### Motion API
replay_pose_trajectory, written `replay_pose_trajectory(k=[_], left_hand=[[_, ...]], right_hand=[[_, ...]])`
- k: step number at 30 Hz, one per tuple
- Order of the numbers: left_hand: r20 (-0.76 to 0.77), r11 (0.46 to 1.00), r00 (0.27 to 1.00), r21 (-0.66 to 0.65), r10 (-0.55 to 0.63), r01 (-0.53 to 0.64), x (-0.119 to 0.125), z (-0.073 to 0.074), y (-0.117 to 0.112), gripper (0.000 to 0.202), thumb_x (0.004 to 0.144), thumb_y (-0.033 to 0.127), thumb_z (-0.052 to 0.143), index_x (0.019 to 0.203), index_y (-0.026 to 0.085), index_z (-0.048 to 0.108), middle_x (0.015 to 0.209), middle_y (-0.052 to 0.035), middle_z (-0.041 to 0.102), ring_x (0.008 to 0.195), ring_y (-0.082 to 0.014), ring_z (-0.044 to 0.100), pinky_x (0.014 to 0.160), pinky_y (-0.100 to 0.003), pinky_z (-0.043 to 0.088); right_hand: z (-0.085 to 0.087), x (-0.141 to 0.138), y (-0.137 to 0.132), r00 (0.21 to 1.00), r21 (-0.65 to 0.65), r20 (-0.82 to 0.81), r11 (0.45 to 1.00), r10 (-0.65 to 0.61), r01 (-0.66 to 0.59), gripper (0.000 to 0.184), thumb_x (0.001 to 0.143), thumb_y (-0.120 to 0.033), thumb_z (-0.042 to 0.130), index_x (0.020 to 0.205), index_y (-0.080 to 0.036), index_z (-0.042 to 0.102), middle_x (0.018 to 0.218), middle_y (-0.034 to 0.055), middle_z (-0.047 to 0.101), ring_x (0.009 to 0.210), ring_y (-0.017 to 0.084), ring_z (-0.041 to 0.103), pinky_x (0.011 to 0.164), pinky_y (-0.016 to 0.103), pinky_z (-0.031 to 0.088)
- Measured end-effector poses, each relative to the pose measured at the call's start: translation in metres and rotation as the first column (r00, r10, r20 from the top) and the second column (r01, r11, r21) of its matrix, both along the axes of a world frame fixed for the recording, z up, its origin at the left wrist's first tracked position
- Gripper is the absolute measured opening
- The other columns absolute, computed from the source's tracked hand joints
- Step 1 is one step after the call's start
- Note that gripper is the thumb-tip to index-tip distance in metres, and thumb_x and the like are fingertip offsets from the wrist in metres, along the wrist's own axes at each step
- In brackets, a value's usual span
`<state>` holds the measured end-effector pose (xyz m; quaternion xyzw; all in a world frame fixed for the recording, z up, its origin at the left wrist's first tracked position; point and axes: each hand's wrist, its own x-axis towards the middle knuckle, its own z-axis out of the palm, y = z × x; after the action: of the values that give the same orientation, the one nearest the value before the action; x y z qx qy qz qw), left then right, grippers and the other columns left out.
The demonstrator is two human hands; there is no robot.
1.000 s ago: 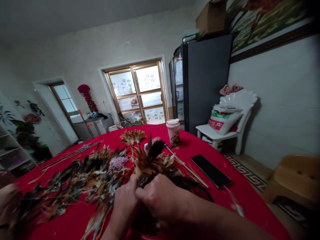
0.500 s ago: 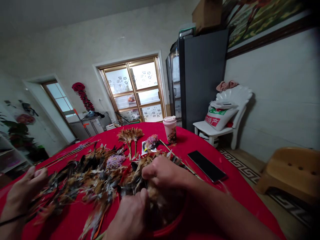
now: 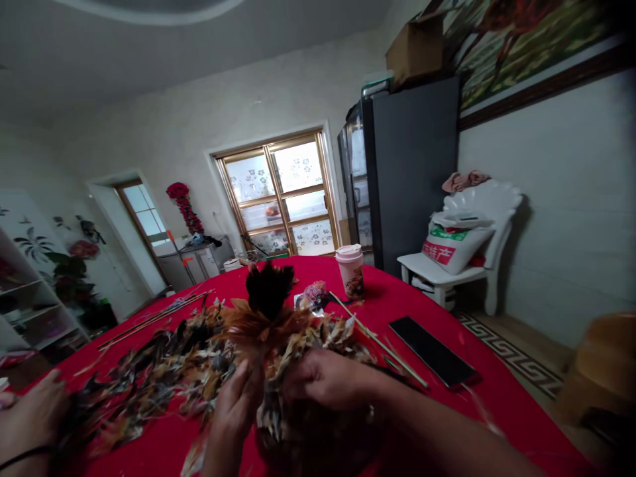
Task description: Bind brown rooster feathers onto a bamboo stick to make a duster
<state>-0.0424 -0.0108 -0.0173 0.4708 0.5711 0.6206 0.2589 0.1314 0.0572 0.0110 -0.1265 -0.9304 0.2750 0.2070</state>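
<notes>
Left hand [image 3: 237, 404]: grasping dark-tipped feather bunch [image 3: 263, 308]
Right hand [image 3: 325, 379]: clenched on loose feathers [image 3: 318, 334]
Open room: red tablecloth [image 3: 387, 311] beside black phone [image 3: 432, 351]
Left edge: another person's hand [image 3: 32, 417]

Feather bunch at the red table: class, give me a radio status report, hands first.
Left hand holding brown-and-black feather bunch upright. Right hand on loose feathers beside it. Another person's hand at the pile's left edge.

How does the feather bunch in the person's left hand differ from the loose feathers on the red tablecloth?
The feather bunch stands upright above the left hand; the loose feathers lie flat on the red tablecloth. The bunch is gathered tight, the loose feathers spread wide. The bunch has black tips over orange-brown; the loose feathers look mixed. Both are brown and black.
</notes>
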Motion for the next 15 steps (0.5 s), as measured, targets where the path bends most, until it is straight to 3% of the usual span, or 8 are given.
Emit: replay_pose_trajectory(k=[3,6,10,15], left_hand=[[0.042,1.000,0.999,-0.002,0.006,-0.006,0.004,0.002,0.004,0.022,0.070,0.043,0.062,0.072,0.021,0.065,0.062,-0.0021,0.061,0.068,-0.0228,0.058,0.059,-0.029,0.046],[0.074,1.000,0.997,-0.002,0.010,-0.010,0.010,0.003,0.006,0.014,0.067,0.036,0.066,0.073,0.023,0.066,0.072,-0.0039,0.065,0.080,-0.0246,0.059,0.064,-0.029,0.046],[0.124,1.000,0.992,-0.019,0.003,-0.001,0.015,0.006,0.009,0.007,0.061,0.026,0.070,0.067,0.023,0.067,0.074,-0.0027,0.065,0.081,-0.0240,0.056,0.070,-0.029,0.044],[0.252,0.999,0.967,-0.022,-0.038,0.045,0.018,0.004,0.013,0.010,0.063,0.030,0.069,0.068,0.022,0.065,0.067,-0.0006,0.061,0.073,-0.0210,0.054,0.064,-0.028,0.043]], right_hand=[[-0.011,-0.006,-0.005,0.999,0.035,-0.043,0.999,0.028,-0.027,0.014,0.075,-0.009,0.050,0.063,-0.015,0.049,0.055,-0.0059,0.043,0.050,0.005,0.040,0.051,0.015,0.031],[-0.021,-0.012,-0.008,0.997,0.109,-0.081,0.994,0.007,0.002,0.018,0.070,-0.008,0.051,0.060,-0.017,0.040,0.052,-0.0065,0.035,0.047,0.006,0.032,0.047,0.017,0.026],[-0.025,-0.015,-0.010,0.996,0.174,-0.091,0.984,-0.014,0.030,0.020,0.071,-0.010,0.051,0.060,-0.018,0.035,0.053,-0.0054,0.036,0.048,0.008,0.033,0.048,0.018,0.025],[-0.018,-0.010,-0.006,0.996,0.227,-0.061,0.971,-0.065,0.077,0.015,0.077,-0.014,0.050,0.064,-0.018,0.045,0.055,-0.0038,0.048,0.048,0.008,0.040,0.048,0.018,0.026]])
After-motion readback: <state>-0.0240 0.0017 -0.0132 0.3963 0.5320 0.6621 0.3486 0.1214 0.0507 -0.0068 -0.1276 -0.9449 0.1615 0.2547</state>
